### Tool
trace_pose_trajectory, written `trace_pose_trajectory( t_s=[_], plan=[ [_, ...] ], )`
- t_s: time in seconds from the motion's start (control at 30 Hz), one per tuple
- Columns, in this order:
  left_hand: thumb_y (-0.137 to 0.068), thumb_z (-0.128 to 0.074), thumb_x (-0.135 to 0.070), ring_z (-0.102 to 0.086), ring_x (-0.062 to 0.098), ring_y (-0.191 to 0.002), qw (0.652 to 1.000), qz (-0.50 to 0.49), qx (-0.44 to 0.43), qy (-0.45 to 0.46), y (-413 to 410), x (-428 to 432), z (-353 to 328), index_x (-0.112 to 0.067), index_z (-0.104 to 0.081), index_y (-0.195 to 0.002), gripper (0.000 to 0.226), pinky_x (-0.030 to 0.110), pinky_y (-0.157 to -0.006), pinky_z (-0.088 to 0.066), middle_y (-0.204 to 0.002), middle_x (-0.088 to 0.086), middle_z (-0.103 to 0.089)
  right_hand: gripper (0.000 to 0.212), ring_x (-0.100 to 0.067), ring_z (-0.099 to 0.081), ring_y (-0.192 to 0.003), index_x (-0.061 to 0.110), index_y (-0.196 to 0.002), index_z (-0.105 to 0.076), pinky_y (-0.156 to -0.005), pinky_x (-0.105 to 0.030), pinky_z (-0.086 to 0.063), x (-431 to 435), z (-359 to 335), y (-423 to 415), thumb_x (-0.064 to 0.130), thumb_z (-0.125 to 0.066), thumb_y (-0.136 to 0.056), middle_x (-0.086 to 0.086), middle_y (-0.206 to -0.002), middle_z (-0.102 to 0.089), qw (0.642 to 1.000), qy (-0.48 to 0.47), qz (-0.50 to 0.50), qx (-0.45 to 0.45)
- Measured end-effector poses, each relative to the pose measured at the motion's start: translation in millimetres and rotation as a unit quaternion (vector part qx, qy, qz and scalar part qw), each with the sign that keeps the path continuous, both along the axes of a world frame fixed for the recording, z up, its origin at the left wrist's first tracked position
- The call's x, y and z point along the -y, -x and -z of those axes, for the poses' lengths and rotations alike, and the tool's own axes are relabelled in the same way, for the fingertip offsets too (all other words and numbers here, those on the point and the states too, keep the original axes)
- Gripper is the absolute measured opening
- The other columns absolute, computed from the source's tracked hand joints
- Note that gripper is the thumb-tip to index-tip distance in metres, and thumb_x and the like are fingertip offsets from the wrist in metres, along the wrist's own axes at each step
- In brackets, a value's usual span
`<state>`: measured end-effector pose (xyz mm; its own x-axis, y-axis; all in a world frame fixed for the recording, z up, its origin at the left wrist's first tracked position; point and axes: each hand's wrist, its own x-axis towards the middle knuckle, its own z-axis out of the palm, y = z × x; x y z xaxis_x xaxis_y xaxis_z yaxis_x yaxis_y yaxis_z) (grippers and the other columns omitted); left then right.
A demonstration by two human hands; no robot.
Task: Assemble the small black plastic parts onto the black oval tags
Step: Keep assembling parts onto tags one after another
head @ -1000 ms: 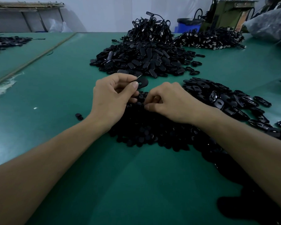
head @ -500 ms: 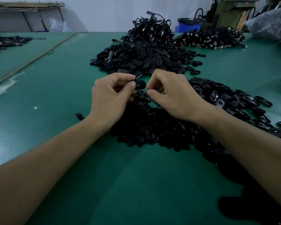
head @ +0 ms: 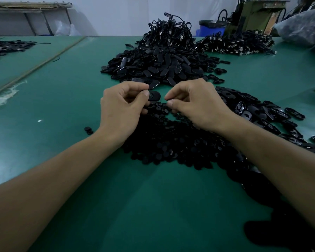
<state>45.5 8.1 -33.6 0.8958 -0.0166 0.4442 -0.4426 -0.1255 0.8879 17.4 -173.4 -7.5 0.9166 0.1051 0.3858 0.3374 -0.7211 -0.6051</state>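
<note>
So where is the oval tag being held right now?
Head view, mid-frame: the oval tag is pinched by the left hand at the far edge of the pile of small black parts; the right hand is close on its right, not touching.

- Table [head: 62,110]: plain green surface.
- Oval tags [head: 164,66]: glossy black.
- Small parts [head: 167,142]: matte black.
- Bin [head: 210,31]: blue.
- Wall [head: 116,15]: pale bluish white.
- Machine [head: 256,17]: olive green.

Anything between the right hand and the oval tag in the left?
Nothing visible. The oval tag sticks out of the grip of the left hand; the right hand has its fingertips just right of it, only green table showing between. Whether they pinch a small part is unclear.
</note>
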Motion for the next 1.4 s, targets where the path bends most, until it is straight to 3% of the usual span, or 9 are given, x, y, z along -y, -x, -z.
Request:
trace_pose_trajectory(
  t_s=[0.27, 0.43, 0.6, 0.87, 1.0, 1.1, 1.4],
  plan=[
    [-0.093, -0.071, -0.009, -0.073, 0.012, -0.074, 1.000, 0.005, 0.000, -0.013, 0, -1, 1, -0.025, -0.073, -0.092, 0.017, 0.023, -0.064, -0.057, -0.077, -0.006, -0.074, 0.016, -0.005, -0.070, -0.068, 0.024, -0.085, -0.068, -0.069, -0.023, -0.058, -1, -2, 2, 0.010, -0.069, -0.091, 0.003, -0.072, -0.072, 0.999, -0.037, -0.021, 0.021],
    [-0.093, -0.071, -0.010, -0.074, 0.014, -0.075, 1.000, 0.008, 0.000, -0.013, 0, -1, 0, -0.026, -0.073, -0.091, 0.017, 0.025, -0.065, -0.058, -0.078, -0.004, -0.075, 0.008, -0.007, -0.069, -0.072, 0.023, -0.087, -0.073, -0.074, -0.032, -0.059, -3, -6, 5, 0.016, -0.073, -0.089, 0.003, -0.078, -0.073, 0.998, -0.058, -0.026, 0.014],
    [-0.092, -0.071, -0.010, -0.074, 0.014, -0.074, 1.000, 0.008, 0.003, -0.014, 0, -1, 1, -0.028, -0.072, -0.090, 0.018, 0.025, -0.065, -0.057, -0.076, -0.004, -0.074, 0.008, -0.021, -0.072, -0.071, 0.023, -0.087, -0.073, -0.069, -0.045, -0.058, -4, -9, 8, 0.015, -0.072, -0.090, 0.000, -0.073, -0.073, 0.996, -0.080, -0.032, -0.001],
    [-0.092, -0.072, -0.011, -0.075, 0.015, -0.075, 0.999, 0.012, 0.012, -0.027, 0, -2, 2, -0.030, -0.072, -0.090, 0.019, 0.026, -0.066, -0.059, -0.077, -0.005, -0.076, 0.010, -0.007, -0.071, -0.075, 0.020, -0.087, -0.070, -0.072, -0.024, -0.057, -6, -9, 6, 0.010, -0.072, -0.090, 0.002, -0.079, -0.073, 0.994, -0.108, -0.031, 0.015],
    [-0.089, -0.074, -0.011, -0.075, 0.018, -0.075, 0.999, 0.023, 0.018, -0.035, 1, -1, 3, -0.027, -0.073, -0.093, 0.016, 0.038, -0.072, -0.063, -0.082, -0.001, -0.077, 0.006, -0.001, -0.067, -0.077, 0.021, -0.087, -0.075, -0.075, -0.016, -0.053, -9, -11, 7, 0.016, -0.075, -0.087, 0.009, -0.080, -0.072, 0.995, -0.089, -0.031, 0.042],
    [-0.088, -0.075, -0.012, -0.075, 0.019, -0.073, 0.998, 0.039, 0.035, -0.046, 4, 0, 2, -0.025, -0.074, -0.095, 0.015, 0.043, -0.074, -0.063, -0.083, -0.001, -0.077, 0.003, -0.002, -0.066, -0.071, 0.021, -0.087, -0.076, -0.072, -0.021, -0.054, -10, -11, 7, 0.018, -0.077, -0.086, 0.006, -0.077, -0.073, 0.992, -0.112, -0.016, 0.048],
    [-0.088, -0.075, -0.004, -0.076, 0.020, -0.074, 0.997, 0.075, 0.018, -0.001, 5, 2, 1, -0.017, -0.074, -0.093, 0.014, 0.029, -0.067, -0.061, -0.082, 0.005, -0.078, 0.007, -0.001, -0.067, -0.065, 0.021, -0.084, -0.075, -0.065, -0.017, -0.052, -15, -5, 7, 0.015, -0.075, -0.086, 0.008, -0.069, -0.072, 0.993, -0.109, 0.018, 0.042]
  ],
)
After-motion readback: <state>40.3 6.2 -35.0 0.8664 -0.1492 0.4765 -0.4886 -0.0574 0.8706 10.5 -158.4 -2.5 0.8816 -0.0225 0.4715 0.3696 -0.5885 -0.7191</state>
